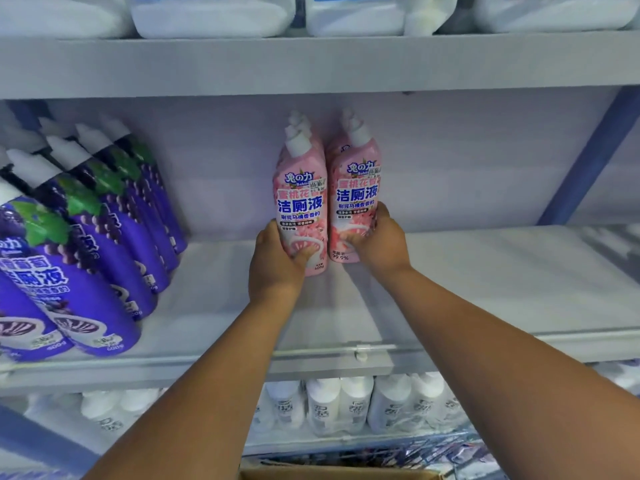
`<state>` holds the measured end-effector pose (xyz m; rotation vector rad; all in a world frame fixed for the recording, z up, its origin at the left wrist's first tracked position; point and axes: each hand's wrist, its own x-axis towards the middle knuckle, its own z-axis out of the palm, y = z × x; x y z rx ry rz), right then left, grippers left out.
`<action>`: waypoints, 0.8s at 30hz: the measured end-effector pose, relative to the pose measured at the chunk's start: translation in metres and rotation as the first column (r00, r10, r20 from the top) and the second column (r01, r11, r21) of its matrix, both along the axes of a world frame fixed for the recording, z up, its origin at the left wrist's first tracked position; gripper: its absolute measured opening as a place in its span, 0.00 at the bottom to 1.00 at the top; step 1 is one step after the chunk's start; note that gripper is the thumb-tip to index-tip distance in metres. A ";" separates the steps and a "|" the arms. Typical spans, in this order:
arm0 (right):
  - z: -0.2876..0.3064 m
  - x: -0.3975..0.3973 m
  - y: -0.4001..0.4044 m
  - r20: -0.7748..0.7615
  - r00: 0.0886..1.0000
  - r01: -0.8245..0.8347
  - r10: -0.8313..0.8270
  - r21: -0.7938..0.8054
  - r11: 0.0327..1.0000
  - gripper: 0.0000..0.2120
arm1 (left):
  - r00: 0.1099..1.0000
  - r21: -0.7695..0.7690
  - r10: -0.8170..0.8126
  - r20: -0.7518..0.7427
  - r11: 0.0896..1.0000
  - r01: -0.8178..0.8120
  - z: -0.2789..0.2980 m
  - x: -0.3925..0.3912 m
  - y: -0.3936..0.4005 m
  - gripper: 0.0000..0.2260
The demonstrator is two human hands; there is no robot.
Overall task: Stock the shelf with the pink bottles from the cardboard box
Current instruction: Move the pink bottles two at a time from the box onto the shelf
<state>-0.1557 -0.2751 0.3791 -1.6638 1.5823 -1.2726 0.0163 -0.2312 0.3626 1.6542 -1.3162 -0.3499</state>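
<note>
Two pink bottles with white caps stand upright side by side on the middle shelf [450, 271], with more pink bottles lined up behind them. My left hand [277, 261] grips the base of the left pink bottle [300, 199]. My right hand [379, 242] grips the base of the right pink bottle [356, 188]. The two front bottles touch each other. A strip of the cardboard box [341, 474] shows at the bottom edge; its inside is hidden.
Rows of purple bottles [79, 258] fill the left side of the same shelf. White bottles [356, 407] stand on the shelf below and large white jugs [214, 15] on the shelf above. A blue upright [588, 161] bounds the shelf at the right.
</note>
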 end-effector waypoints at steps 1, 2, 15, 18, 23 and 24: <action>0.000 0.001 -0.003 -0.003 1.000 -0.005 0.005 0.004 1.000 0.25 | 1.000 -0.001 0.003 0.004 1.000 -0.003 0.000 0.000 -0.001 0.23; 0.000 0.001 -0.005 -0.006 1.000 -0.011 0.011 0.008 1.000 0.24 | 1.000 0.000 0.003 0.010 1.000 -0.003 0.000 0.000 -0.002 0.23; -0.011 0.002 -0.009 -0.105 0.993 -0.041 0.056 0.140 0.989 0.19 | 1.000 0.038 -0.016 0.006 0.999 0.015 -0.002 0.001 -0.001 0.24; -0.009 -0.001 -0.002 -0.197 0.977 -0.033 0.079 0.228 0.973 0.20 | 0.999 0.060 -0.034 -0.032 0.998 0.036 0.000 0.001 0.001 0.24; 0.000 -0.009 0.025 -0.284 0.956 0.016 0.070 0.292 0.956 0.22 | 0.996 0.180 -0.075 -0.046 0.980 0.082 0.004 0.008 0.009 0.23; 0.002 -0.010 0.031 -0.329 0.939 0.008 0.096 0.301 0.954 0.23 | 0.998 0.211 -0.070 -0.002 0.975 0.069 0.004 0.009 0.012 0.21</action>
